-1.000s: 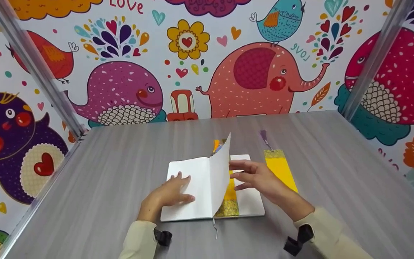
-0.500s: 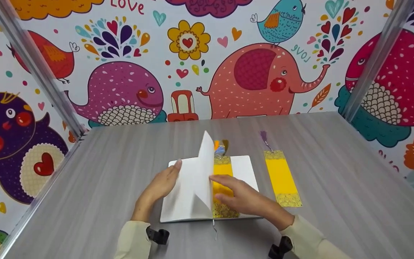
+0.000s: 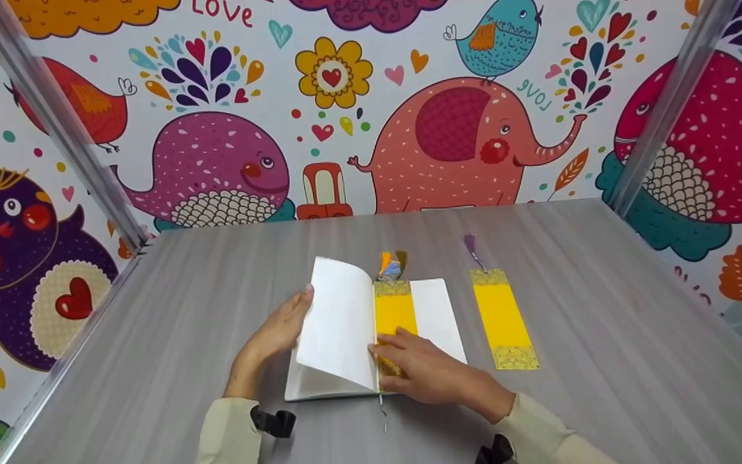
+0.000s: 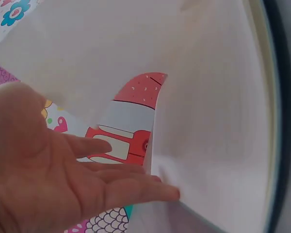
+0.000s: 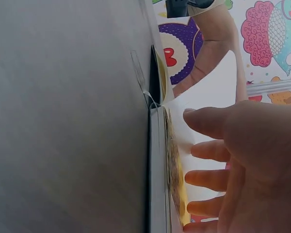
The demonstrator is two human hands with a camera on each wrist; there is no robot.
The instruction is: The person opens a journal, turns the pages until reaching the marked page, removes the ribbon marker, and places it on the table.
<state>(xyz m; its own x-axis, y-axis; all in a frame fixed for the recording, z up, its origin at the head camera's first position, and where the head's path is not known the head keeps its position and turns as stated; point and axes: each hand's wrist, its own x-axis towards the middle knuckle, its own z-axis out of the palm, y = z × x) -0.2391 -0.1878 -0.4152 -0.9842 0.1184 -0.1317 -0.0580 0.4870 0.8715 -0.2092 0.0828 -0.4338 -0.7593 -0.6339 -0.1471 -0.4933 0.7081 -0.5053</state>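
Observation:
An open notebook (image 3: 435, 309) lies on the table, with one white page (image 3: 339, 316) raised and leaning over its left half. Along the right side of the spine lies a yellow bookmark (image 3: 395, 312) with patterned ends. My left hand (image 3: 277, 325) is at the notebook's left edge, its extended fingers against the sheet; the left wrist view shows this hand (image 4: 53, 170) palm-on beside the paper. Over the lower part of the bookmark, my right hand (image 3: 429, 370) spreads its fingers close to the spine. Its fingers (image 5: 206, 179) look nearly straight in the right wrist view.
A second yellow bookmark (image 3: 505, 316) with a purple tassel (image 3: 469, 245) lies right of the notebook. Orange and brown tassels (image 3: 393, 264) stick out past the notebook's far edge. A thin ribbon (image 3: 384, 412) trails from the near edge. A patterned wall (image 3: 248, 129) stands behind the table.
The raised page has swung from right of the spine over to the left. My right hand has moved left and down onto the bookmark; my left hand has shifted to the notebook's left edge.

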